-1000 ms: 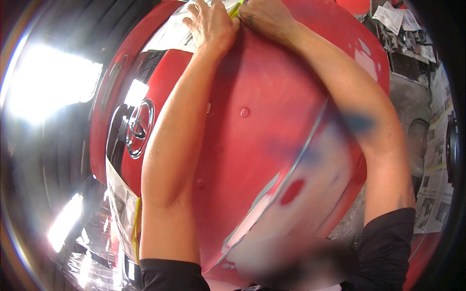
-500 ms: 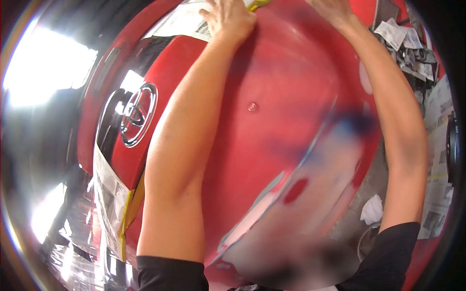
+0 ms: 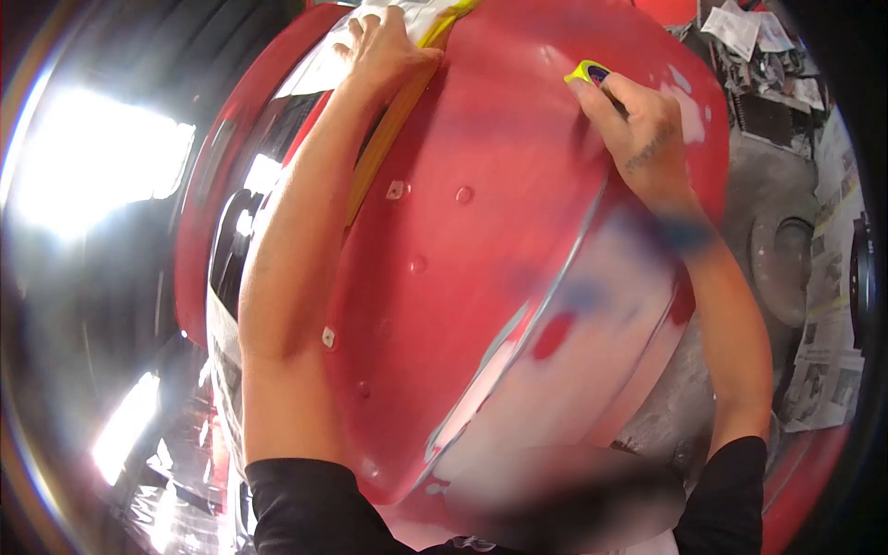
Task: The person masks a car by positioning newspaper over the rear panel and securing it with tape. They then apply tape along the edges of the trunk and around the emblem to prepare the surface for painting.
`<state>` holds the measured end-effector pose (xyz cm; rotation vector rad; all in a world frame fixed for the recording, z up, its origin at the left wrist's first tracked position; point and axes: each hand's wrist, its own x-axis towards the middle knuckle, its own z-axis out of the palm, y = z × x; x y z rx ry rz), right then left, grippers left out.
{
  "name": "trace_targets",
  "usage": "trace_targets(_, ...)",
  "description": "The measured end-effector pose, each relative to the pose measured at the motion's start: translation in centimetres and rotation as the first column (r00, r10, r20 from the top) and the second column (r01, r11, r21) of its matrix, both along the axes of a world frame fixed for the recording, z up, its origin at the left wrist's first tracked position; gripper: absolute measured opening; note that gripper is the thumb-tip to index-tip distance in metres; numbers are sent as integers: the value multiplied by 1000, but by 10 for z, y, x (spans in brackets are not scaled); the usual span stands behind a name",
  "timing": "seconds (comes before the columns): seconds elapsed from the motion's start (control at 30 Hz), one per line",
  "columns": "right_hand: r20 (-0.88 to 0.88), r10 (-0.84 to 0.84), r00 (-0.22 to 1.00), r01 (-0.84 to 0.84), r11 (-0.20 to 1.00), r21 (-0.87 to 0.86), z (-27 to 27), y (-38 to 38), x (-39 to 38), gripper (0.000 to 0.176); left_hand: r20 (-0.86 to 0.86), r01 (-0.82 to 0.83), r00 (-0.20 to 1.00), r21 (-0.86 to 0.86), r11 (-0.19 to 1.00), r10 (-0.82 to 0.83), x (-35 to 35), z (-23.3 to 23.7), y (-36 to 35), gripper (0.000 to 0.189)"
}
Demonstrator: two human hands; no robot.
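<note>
My left hand (image 3: 379,57) lies with fingers spread on a white masking sheet (image 3: 326,57) at the top of the red car panel (image 3: 499,139). Its thumb reaches toward a strip of yellow tape (image 3: 448,24) running along the sheet's edge. In my right hand (image 3: 646,129), a roll of yellow masking tape (image 3: 582,74) is gripped by the fingers, held over the upper right of the panel. My left forearm covers part of the panel's dark and chrome trim.
A grey-white sanded area (image 3: 518,407) with a red spot fills the panel's lower right. Crumpled newspaper (image 3: 740,32) and dark parts lie at the upper right. Newspaper sheets (image 3: 819,361) cover the right side. A shiny dark car body (image 3: 120,305) stands at the left.
My right hand has come down from the top edge, bringing the tape roll into view. My left hand has shifted left and slightly down. The badge is now hidden behind my left arm.
</note>
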<state>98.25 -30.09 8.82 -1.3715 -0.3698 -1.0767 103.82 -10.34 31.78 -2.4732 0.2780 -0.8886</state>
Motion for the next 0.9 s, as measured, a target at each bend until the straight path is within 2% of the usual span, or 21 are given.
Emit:
trace_targets(0.07,-35,131,991,-131,991,-4,-3,4,-20,42,-46,-7,999,-29,1000,6,-27,1,-5,88)
trace_targets(0.1,-36,153,988,-153,988,-2,-3,5,-28,42,-84,7,996,-62,998,-12,-42,4,-14,88)
trace_targets(0.13,-25,164,986,-164,986,10,-4,8,-35,39,-143,-12,990,-178,984,-14,-55,5,-19,95)
trace_targets(0.17,-13,171,985,-171,985,20,-5,10,-41,36,-140,-38,990,-182,983,13,-56,7,-5,95)
trace_targets(0.23,28,171,985,-171,985,2,-7,9,-50,31,-181,-110,979,-94,989,92,-53,15,16,98)
trace_targets(0.33,-98,175,980,-176,984,-7,-8,7,-63,34,-187,-187,966,-40,982,176,-74,18,35,100)
trace_targets(0.5,-110,262,959,-264,965,2,-5,12,-83,39,-182,-242,951,64,968,250,-123,17,43,99)
trace_targets(0.53,-111,265,958,-267,964,0,-5,13,-86,41,-165,-175,969,52,983,181,-132,16,50,104)
trace_targets(0.67,-94,299,950,-302,953,-15,-5,20,-96,41,-85,-182,977,139,973,195,-156,7,75,101)
trace_targets(0.73,-66,330,942,-329,944,24,-5,25,-101,41,-15,56,998,256,965,-54,-172,6,94,87)
trace_targets(0.77,-66,339,938,-338,941,23,-5,27,-103,41,-15,46,999,256,966,-44,-179,7,99,87)
trace_targets(0.83,-81,387,919,-382,922,65,-7,32,-106,42,-66,-3,998,231,973,18,-201,6,107,101)
trace_targets(0.9,-91,407,909,-403,913,55,-9,39,-106,42,-48,-52,997,227,972,65,-225,3,110,101)
